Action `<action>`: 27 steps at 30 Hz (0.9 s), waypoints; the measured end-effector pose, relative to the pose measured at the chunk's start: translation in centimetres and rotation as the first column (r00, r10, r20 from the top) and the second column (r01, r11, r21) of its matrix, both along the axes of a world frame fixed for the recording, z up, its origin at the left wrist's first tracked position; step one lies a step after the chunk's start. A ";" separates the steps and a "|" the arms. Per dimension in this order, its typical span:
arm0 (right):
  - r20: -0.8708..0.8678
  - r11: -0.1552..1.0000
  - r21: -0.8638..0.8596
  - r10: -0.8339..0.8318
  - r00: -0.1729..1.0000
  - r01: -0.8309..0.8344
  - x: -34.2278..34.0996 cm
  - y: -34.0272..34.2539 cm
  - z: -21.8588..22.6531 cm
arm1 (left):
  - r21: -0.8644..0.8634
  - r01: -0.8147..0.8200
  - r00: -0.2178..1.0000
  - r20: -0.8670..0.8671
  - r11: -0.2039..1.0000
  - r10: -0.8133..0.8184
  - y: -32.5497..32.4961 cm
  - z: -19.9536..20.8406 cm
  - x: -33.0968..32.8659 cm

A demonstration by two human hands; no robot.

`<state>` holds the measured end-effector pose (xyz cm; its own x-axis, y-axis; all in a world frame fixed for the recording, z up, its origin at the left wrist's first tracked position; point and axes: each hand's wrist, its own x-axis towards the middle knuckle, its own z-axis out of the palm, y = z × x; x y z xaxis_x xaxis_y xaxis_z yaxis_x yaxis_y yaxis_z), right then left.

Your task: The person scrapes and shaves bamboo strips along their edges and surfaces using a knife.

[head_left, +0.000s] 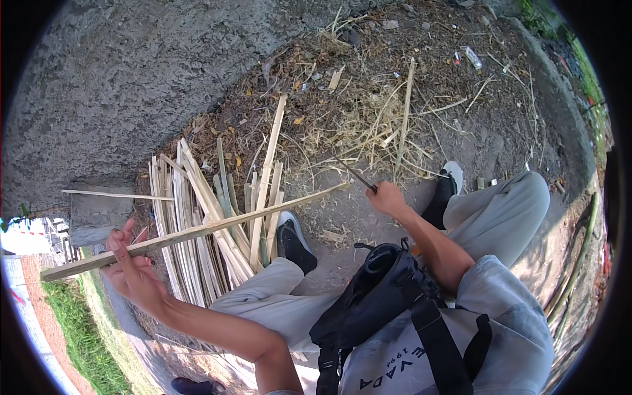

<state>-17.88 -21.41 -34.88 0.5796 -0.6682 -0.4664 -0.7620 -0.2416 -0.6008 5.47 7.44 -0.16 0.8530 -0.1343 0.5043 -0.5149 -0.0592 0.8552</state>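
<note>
My left hand holds a long split bamboo strip near its thick end, thumb bent over it and some fingers loosely raised. From there the strip slants up to the right, and its thin far end comes close to the knife. In my right hand is a knife, its narrow dark blade pointing up and left. The handle is hidden inside my closed fingers. Below the held strip, a pile of pale bamboo strips lies on the ground beside my left shoe.
Thin shavings and dry leaves litter the ground ahead. A single upright strip lies among them. A rough grey wall rises at the far left, with a block at its foot. A black bag hangs at my front.
</note>
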 end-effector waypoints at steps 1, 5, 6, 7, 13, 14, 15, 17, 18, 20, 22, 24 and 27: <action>-0.015 1.000 0.007 -0.002 1.000 0.002 0.1 -0.1 0.2 | 0.077 0.016 1.000 0.010 0.997 -0.016 0.0 0.1 -0.2; -0.029 1.000 -0.017 -0.007 1.000 0.006 -0.2 -0.3 -0.4 | 0.058 -0.030 0.998 0.052 0.998 0.027 -0.5 -0.1 -0.7; -0.026 1.000 -0.017 -0.005 1.000 0.004 -0.2 -0.3 -0.5 | 0.058 -0.115 0.991 0.078 0.992 0.110 -0.7 0.0 -0.9; -0.025 1.000 -0.025 0.012 1.000 -0.012 -0.2 -0.2 -0.6 | 0.055 -0.199 0.976 0.104 0.978 0.193 -1.0 0.2 -1.1; -0.029 0.998 -0.053 0.040 0.999 -0.042 -0.4 0.1 -0.6 | 0.016 -0.514 0.845 0.178 0.857 0.504 -3.8 0.0 -1.9; -0.035 0.995 -0.081 0.052 0.998 -0.055 -0.5 0.2 -0.7 | 0.013 -0.513 0.846 0.178 0.858 0.503 -4.1 0.0 -1.9; -0.034 0.995 -0.080 0.053 0.998 -0.055 -0.6 0.5 -0.6 | -0.046 -0.543 0.824 0.161 0.838 0.543 -4.5 0.0 -2.0; 0.073 0.983 -0.140 0.131 0.989 -0.119 -0.7 1.3 -0.6 | -0.103 -0.571 0.802 0.143 0.815 0.580 -4.8 -0.2 -1.9; 0.073 0.983 -0.140 0.128 0.989 -0.117 -0.7 1.8 0.3 | -0.159 -0.527 0.828 0.127 0.835 0.547 -4.8 -0.4 -1.7; 0.149 0.972 -0.195 0.165 0.975 -0.134 -0.3 3.5 2.8 | -0.214 -0.491 0.846 0.116 0.845 0.521 -4.7 -0.3 -1.7; 0.105 0.945 -0.243 0.248 0.963 -0.217 -1.0 4.2 1.9 | -0.378 -0.380 0.910 0.009 0.844 0.414 -5.9 0.1 -2.3; 0.059 0.910 -0.288 0.328 0.943 -0.298 -2.1 4.6 -0.8 | -0.394 -0.349 0.922 0.019 0.850 0.388 -5.8 -0.1 -2.6; -0.043 0.942 -0.265 0.202 0.978 -0.206 -3.8 3.7 -5.1 | -0.419 -0.327 0.928 0.024 0.847 0.371 -6.0 -0.6 -2.9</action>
<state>-21.66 -17.76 -40.01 0.7109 -0.6374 -0.2972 -0.6879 -0.5424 -0.4822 2.56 1.48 -0.74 0.7472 0.3945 0.5348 -0.6091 0.0846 0.7886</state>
